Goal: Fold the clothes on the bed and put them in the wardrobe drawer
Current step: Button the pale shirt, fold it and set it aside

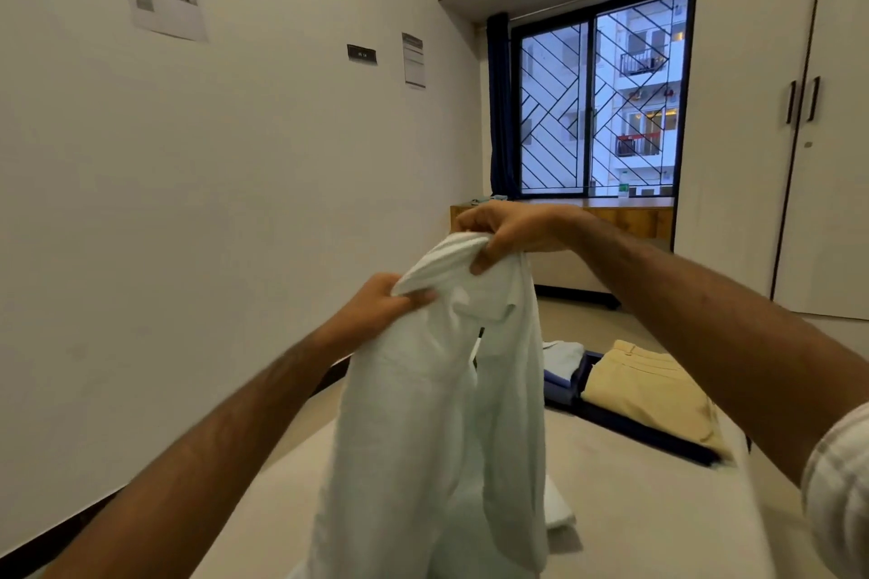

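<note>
Both grips pinching the white shirt (437, 414) by its collar: left hand (376, 303), right hand (505, 230) higher, above the bed (635, 508); folded beige trousers (653, 386) behind the shirt.

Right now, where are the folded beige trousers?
In the head view, the beige trousers lie low right on the bed, beyond the right forearm, beside a dark blue cloth.

The shirt (437, 414) is a pale, plain white with a faint green cast. On the bed (635, 498), which is covered in beige, lie folded tan trousers (653, 390) over a navy blue cloth (625, 425), with a light blue garment (562, 355) beside them. The wardrobe doors (799, 108) are off-white with black handles (801, 101). The window grille (597, 103) forms black diagonal lines, the curtain (501, 103) is dark blue, and the person's sleeve (841, 489) is pale-striped.
</note>
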Demonstrator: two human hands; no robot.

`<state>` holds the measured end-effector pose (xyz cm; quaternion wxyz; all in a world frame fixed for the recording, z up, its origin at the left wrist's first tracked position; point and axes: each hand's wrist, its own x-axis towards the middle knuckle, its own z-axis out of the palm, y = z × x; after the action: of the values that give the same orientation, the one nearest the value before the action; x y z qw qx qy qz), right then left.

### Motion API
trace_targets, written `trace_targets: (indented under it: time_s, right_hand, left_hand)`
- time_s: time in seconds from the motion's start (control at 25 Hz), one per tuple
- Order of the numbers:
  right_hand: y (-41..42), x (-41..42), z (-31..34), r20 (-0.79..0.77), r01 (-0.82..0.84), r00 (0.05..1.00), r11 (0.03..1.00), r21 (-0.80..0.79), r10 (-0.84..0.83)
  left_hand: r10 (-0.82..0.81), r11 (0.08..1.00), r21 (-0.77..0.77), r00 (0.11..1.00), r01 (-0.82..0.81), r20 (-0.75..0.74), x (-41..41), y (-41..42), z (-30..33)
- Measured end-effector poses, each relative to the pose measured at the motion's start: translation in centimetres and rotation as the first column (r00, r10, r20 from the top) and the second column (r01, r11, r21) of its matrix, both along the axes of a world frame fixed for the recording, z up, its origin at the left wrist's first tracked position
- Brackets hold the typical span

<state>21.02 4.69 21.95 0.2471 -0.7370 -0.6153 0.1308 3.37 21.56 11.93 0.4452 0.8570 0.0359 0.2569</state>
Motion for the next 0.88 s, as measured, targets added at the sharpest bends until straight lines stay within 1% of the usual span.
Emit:
trace_targets:
  time_s: [0.04, 0.08, 0.12, 0.16, 0.2, 0.24, 0.28, 0.32, 0.36, 0.4, 0.48, 0.52, 0.56, 0.64, 0.72, 0.8, 0.88]
  right_hand:
    - [-0.2, 0.9, -0.5, 0.148, 0.099, 0.984, 0.995, -0.005, -0.097]
    - [-0.2, 1.6, -1.5, 0.318, 0.219, 0.920, 0.974, 0.065, -0.228]
    - [0.1, 2.1, -3.1, 0.465, 0.324, 0.799, 0.925, 0.200, -0.381]
    - [0.5, 2.3, -4.8, 0.530, 0.371, 0.679, 0.860, 0.350, -0.508]
    - [0.9, 2.1, -6.4, 0.489, 0.384, 0.643, 0.800, 0.461, -0.590]
    - [1.3, 1.6, -7.7, 0.301, 0.424, 0.739, 0.763, 0.487, -0.603]
    - [1.8, 0.8, -8.8, -0.054, 0.478, 0.862, 0.772, 0.419, -0.504]
    - [2.2, -0.2, -9.6, -0.418, 0.470, 0.845, 0.837, 0.280, -0.335]
    - [2.7, -1.2, -10.5, -0.638, 0.379, 0.745, 0.910, 0.168, -0.193]
    - [3.3, -1.7, -11.5, -0.719, 0.260, 0.689, 0.957, 0.129, -0.090]
    - [4.4, -3.0, -13.5, -0.722, 0.029, 0.688, 0.991, 0.131, 0.076]
    - [4.9, -3.7, -14.6, -0.705, -0.041, 0.697, 0.989, 0.144, 0.131]
    - [5.3, -4.2, -15.6, -0.693, -0.066, 0.705, 0.987, 0.146, 0.150]
    - [6.0, -4.9, -17.2, -0.634, -0.026, 0.764, 0.987, 0.158, 0.122]
    - [6.3, -5.2, -18.5, -0.538, 0.017, 0.839, 0.983, 0.181, 0.084]
    - [5.8, -4.6, -19.1, -0.491, 0.063, 0.871, 0.988, 0.144, 0.016]
    - [4.8, -3.3, -19.2, -0.416, 0.042, 0.909, 0.997, 0.072, -0.009]
  left_hand:
    - [0.003, 0.997, -0.078, 1.000, -0.003, 0.002, -0.4, 0.5, 0.6]
    - [-0.008, 0.988, -0.152, 0.999, 0.002, -0.036, -0.9, 0.9, 1.3]
    - [-0.032, 0.978, -0.209, 0.993, 0.008, -0.112, -1.4, 1.0, 1.9]
    - [-0.061, 0.965, -0.263, 0.978, 0.007, -0.200, -1.6, 1.3, 2.3]
    - [-0.078, 0.946, -0.323, 0.962, -0.010, -0.260, -1.9, 1.5, 2.5]
    - [-0.081, 0.924, -0.381, 0.958, -0.031, -0.274, -2.0, 1.7, 2.7]
    - [-0.075, 0.900, -0.433, 0.963, -0.047, -0.260, -2.3, 1.9, 2.8]
    - [-0.057, 0.880, -0.471, 0.970, -0.064, -0.237, -2.5, 2.4, 2.9]
    - [-0.033, 0.863, -0.498, 0.975, -0.082, -0.218, -3.0, 2.9, 2.9]
    - [-0.020, 0.849, -0.521, 0.978, -0.093, -0.208, -3.4, 3.6, 2.9]
    - [-0.030, 0.827, -0.556, 0.979, -0.089, -0.200, -4.2, 4.4, 2.7]
    - [-0.035, 0.822, -0.564, 0.982, -0.077, -0.186, -4.5, 4.7, 2.6]
    - [-0.035, 0.822, -0.566, 0.986, -0.065, -0.164, -4.8, 4.9, 2.6]
    - [0.005, 0.831, -0.553, 0.995, -0.060, -0.100, -5.1, 5.2, 2.9]
    - [0.081, 0.862, -0.500, 0.997, -0.076, -0.012, -5.4, 5.9, 3.3]
    - [0.146, 0.906, -0.411, 0.986, -0.103, 0.076, -5.8, 6.4, 3.5]
    - [0.234, 0.915, -0.367, 0.961, -0.166, 0.147, -6.1, 7.3, 3.4]
